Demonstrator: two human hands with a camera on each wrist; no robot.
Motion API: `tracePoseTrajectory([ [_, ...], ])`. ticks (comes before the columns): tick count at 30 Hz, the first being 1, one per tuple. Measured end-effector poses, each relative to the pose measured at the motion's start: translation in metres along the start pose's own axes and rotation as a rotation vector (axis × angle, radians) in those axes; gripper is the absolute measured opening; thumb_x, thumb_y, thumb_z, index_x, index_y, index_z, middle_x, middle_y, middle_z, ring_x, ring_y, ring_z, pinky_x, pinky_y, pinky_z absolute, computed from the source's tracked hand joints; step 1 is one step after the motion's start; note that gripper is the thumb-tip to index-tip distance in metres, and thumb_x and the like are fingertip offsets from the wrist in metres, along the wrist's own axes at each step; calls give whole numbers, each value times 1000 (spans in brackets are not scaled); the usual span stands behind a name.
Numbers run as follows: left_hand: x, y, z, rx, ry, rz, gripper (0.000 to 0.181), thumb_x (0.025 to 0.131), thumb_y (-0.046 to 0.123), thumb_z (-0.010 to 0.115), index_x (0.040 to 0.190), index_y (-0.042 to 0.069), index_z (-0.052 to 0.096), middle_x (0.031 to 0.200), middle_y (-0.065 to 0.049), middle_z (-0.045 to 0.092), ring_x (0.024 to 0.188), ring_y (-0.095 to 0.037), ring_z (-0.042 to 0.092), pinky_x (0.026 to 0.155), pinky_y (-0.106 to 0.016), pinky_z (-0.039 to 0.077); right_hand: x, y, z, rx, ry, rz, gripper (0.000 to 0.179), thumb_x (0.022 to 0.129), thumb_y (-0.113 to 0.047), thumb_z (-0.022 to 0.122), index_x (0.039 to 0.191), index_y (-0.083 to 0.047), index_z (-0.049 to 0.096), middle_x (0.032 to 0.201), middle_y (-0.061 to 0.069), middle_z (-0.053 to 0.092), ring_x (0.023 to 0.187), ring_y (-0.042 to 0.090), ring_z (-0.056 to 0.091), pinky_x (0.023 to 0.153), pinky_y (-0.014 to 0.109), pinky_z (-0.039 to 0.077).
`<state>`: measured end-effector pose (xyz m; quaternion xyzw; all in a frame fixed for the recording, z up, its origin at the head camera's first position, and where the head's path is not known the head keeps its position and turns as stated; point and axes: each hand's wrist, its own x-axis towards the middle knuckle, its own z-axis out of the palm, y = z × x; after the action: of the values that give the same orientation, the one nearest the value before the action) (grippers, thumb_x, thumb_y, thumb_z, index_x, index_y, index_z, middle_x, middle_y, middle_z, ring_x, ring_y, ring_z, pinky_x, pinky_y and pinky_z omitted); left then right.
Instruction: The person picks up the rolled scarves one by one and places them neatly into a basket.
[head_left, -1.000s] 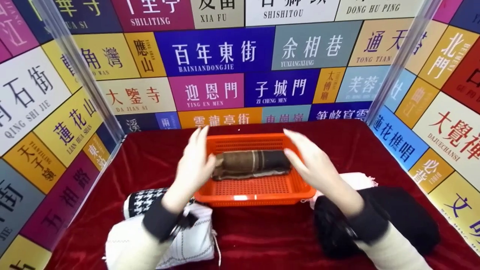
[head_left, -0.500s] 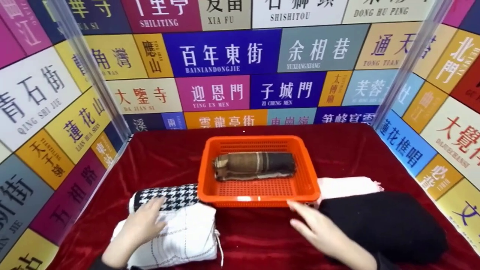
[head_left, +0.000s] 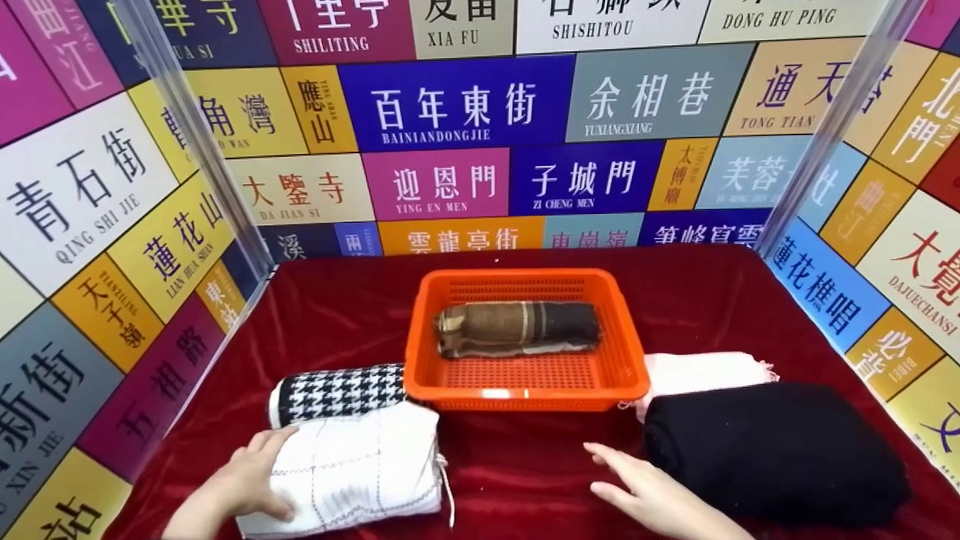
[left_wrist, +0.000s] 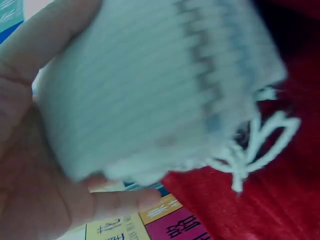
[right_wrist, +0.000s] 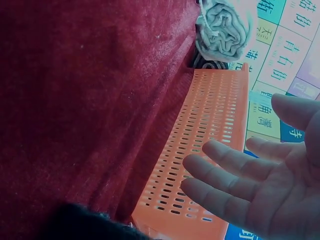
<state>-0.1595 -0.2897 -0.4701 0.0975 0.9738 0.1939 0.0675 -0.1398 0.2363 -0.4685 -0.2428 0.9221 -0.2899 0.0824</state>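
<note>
My left hand [head_left: 244, 476] grips the left end of a rolled white scarf [head_left: 360, 469] with thin dark lines. In the left wrist view, the hand [left_wrist: 45, 150] spans the end of the white roll [left_wrist: 135, 90], and tied fringe dangles from the roll's other side. My right hand [head_left: 649, 487], fingers relaxed and holding nothing, hovers over the red cloth just left of a black folded cloth [head_left: 772, 450]. The right wrist view has its fingers [right_wrist: 225, 170] spread before the orange basket's perforated side [right_wrist: 195, 145].
An orange basket [head_left: 525, 397] holds a brown-and-black rolled scarf [head_left: 517, 328]. Behind the white roll lies a black-and-white houndstooth roll [head_left: 341, 394]; a pink fringed scarf [head_left: 709, 373] sits right of the basket. Red velvet [head_left: 517, 465] covers the table, and colourful sign-printed panels [head_left: 457, 105] surround it.
Both hands have drawn back from the basket toward the front. The left has come down onto the white scarf's end; the right has lowered beside the black cloth.
</note>
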Motion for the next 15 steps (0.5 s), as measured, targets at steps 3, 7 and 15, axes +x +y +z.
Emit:
tracePoseTrajectory([
  [3,0,-4,9,38,72,44,108,36,23,82,133,3,40,120,-21,47,90,-38,50,74,-48,45,0,0,0,7,-3,-3,56,92,-42,47,133,-3,44,123,14,56,110,29,54,88,47,43],
  [7,-3,-10,18,31,176,64,102,35,17,79,131,5,45,113,-17,51,84,-32,53,71,-43,44,0,0,-1,34,-21,-6,57,92,-42,48,133,-3,43,120,17,57,106,33,56,85,47,45],
  [15,-5,-7,33,-39,280,-27,84,42,18,76,122,11,53,105,-9,55,87,-26,56,69,-45,46,-5,6,-2,45,-37,0,59,92,-43,47,133,-1,42,120,19,57,105,35,56,84,45,46],
])
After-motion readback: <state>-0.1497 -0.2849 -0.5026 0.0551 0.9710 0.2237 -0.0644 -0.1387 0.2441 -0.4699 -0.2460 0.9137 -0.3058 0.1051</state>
